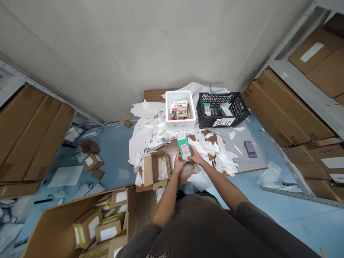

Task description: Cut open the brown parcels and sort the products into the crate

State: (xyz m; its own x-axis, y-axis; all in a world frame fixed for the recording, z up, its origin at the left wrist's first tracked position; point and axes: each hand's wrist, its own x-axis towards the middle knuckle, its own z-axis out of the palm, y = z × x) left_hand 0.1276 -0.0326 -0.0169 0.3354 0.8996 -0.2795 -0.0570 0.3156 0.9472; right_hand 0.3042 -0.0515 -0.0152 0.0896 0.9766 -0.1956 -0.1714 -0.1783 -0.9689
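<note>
The fingers of the left hand (178,164) and the right hand (196,157) grasp a green-and-pink box (184,147) between them, held tilted over the bench (172,148), the right thumb lying across its near end. Just left of the left fingers stands an open cardboard box (147,170) with white paper inside. Torn white paper (143,138) spreads beyond the fingers and to both sides. Near the right fingers, on their right, lies a yellow-and-black cutter (214,162); well apart farther right is a blurred purple object (250,149). Beyond the fingers stands a white bin (189,124) of books (182,110), and right of it a black crate (206,122) containing green packages (207,109).
</note>
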